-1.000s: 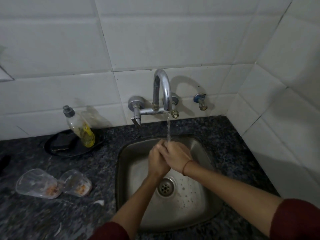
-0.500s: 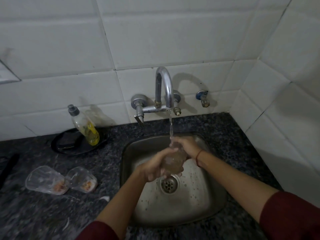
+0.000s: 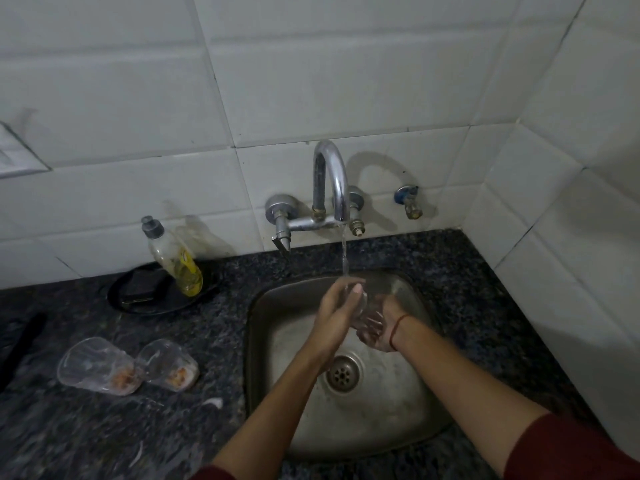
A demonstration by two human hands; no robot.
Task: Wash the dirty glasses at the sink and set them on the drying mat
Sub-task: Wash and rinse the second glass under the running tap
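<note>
Under tap (image 3: 332,188), hands (image 3: 356,317) grip glass (image 3: 363,311)

I see my left hand (image 3: 337,311) covering most of the clear drinking glass (image 3: 363,311); a black strip (image 3: 20,344) leaves frame left, unidentifiable.

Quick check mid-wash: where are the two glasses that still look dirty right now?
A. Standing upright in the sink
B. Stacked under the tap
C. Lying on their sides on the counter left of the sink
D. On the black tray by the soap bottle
C: the two dirty glasses lie tipped on the dark counter left of the sink, with orange residue inside.
</note>
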